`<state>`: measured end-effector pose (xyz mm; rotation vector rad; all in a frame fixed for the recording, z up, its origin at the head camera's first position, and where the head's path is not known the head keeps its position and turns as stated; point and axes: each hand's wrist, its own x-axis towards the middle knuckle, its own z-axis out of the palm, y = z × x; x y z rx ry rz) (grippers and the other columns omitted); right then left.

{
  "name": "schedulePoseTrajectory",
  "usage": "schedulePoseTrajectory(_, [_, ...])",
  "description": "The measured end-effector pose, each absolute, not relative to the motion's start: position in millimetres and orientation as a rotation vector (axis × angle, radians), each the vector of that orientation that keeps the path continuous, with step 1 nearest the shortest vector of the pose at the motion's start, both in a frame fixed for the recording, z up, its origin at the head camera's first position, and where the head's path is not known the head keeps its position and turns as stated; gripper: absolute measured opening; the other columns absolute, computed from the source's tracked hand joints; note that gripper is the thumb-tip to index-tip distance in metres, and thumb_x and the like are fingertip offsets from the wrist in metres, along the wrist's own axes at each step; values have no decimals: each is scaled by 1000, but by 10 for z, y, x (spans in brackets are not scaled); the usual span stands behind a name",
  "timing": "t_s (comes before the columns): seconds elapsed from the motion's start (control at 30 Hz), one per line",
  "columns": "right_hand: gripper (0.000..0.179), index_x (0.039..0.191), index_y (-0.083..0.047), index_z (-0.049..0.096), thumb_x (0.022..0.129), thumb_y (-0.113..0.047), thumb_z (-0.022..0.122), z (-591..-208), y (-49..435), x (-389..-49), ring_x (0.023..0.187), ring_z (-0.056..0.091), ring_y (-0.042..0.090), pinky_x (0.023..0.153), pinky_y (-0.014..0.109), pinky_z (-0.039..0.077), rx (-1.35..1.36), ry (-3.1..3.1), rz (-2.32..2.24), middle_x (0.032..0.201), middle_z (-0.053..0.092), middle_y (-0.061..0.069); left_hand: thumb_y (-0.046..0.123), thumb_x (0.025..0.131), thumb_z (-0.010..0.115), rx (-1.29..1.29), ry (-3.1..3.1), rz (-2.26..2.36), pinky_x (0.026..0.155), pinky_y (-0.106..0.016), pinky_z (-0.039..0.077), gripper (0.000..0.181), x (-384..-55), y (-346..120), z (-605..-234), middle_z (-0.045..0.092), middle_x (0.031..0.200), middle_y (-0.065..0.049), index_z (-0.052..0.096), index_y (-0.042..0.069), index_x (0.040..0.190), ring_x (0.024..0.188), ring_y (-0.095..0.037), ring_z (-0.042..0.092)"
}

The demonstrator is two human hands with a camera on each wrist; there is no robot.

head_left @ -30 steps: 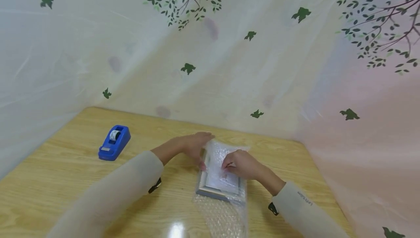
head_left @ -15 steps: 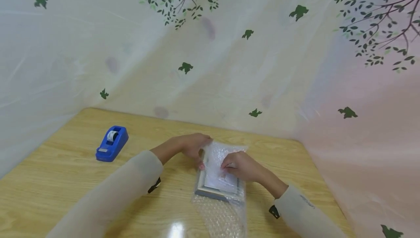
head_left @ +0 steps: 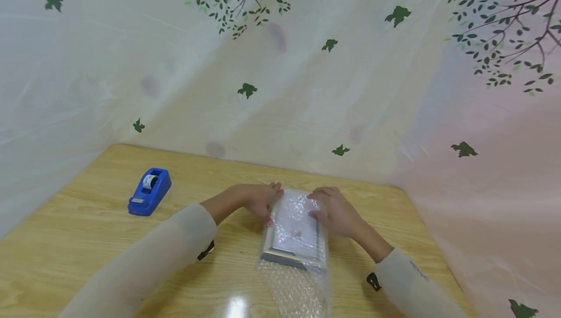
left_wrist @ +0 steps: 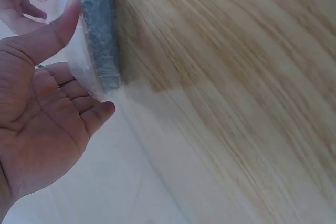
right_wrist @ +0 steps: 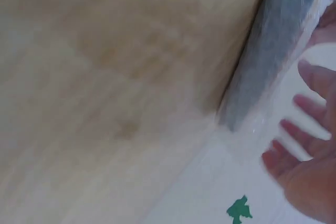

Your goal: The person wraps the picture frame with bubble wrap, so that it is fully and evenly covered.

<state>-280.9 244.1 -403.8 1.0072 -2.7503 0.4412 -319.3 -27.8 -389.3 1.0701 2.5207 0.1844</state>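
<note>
A picture frame (head_left: pixel 277 255) lies on the table, wrapped in clear bubble wrap (head_left: pixel 295 286) that trails off its near end. My left hand (head_left: pixel 262 201) spans the far left part of the frame. Its thumb touches the side edge and its loosely bent fingers reach the far corner of the wrapped frame (left_wrist: pixel 102 30) in the left wrist view. Over the far right part is my right hand (head_left: pixel 335 213), thumb and fingers spread at the wrap. The right wrist view shows its fingers apart beside the far end of the wrapped frame (right_wrist: pixel 262 61).
A blue tape dispenser (head_left: pixel 150 192) with a roll stands at the left on the wooden table (head_left: pixel 210 269). A pale curtain (head_left: pixel 188 94) with printed leaves and branches hangs behind the table and along its sides.
My right hand has let go its pinch at the middle of the wrapped frame, moved to the far right and spread its fingers. The left hand has stayed at the frame's left side.
</note>
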Motion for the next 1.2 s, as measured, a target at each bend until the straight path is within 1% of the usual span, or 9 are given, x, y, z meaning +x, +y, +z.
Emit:
schedulePoseTrajectory(0.1, [60,141,-2,58,94,-32,76,-4014,2466,-2857,138,43,48,111,63,37,907,-2878,393,148,49,27,32,92,75,1054,2525,209,126,-41,13,95,-3142,-283,-3890,5,168,-26,18,-3,160,156,-36,7])
schedulePoseTrajectory(0.2, [66,146,2,52,96,-35,73,-4013,2475,-2886,142,39,49,113,63,35,894,-2977,375,152,43,31,25,92,75,1057,2526,236,125,-42,12,91,-3090,-273,-3882,7,167,-27,22,-4,160,155,-37,9])
schedulePoseTrajectory(0.4, [62,144,10,50,99,-29,69,-4033,2437,-2854,137,44,51,111,60,39,961,-3011,199,147,45,37,21,90,77,1121,2567,206,125,-41,18,80,-3034,-238,-3876,21,163,-28,37,-4,154,153,-38,21])
schedulePoseTrajectory(0.57, [55,141,12,52,101,-23,66,-4037,2405,-2814,132,47,55,108,61,42,1074,-2940,49,141,50,37,22,90,76,1178,2592,181,124,-43,22,75,-3021,-250,-3873,30,160,-28,42,-6,151,150,-42,28])
schedulePoseTrajectory(0.67, [53,142,10,52,103,-24,64,-4039,2409,-2795,132,47,56,108,60,42,1109,-2927,-1,143,50,36,22,90,76,1217,2599,196,122,-44,26,71,-3022,-278,-3897,36,158,-27,47,-5,149,147,-42,34])
schedulePoseTrajectory(0.8, [56,146,6,51,102,-26,65,-4040,2425,-2783,135,43,56,108,61,41,1086,-2946,37,147,45,36,20,89,77,1253,2603,224,121,-45,28,64,-3028,-310,-3937,40,157,-23,54,0,146,146,-41,36])
schedulePoseTrajectory(0.87, [56,147,3,50,102,-26,65,-4048,2433,-2790,135,43,56,108,62,41,1083,-2936,56,147,46,36,19,89,78,1268,2602,234,122,-46,28,62,-3025,-314,-3934,41,156,-24,55,-1,144,147,-42,35])
schedulePoseTrajectory(1.07, [60,151,-2,48,101,-29,67,-4075,2450,-2802,131,47,57,106,62,43,1137,-2871,40,149,48,29,18,90,75,1325,2594,130,118,-44,35,54,-3017,-268,-3906,47,153,-20,60,1,139,139,-40,46])
schedulePoseTrajectory(1.2, [58,152,-4,46,102,-25,65,-4072,2454,-2796,130,46,60,109,63,39,1188,-2859,32,152,47,25,21,91,69,1291,2583,87,120,-43,33,55,-3019,-243,-3908,44,156,-20,58,2,142,142,-41,42])
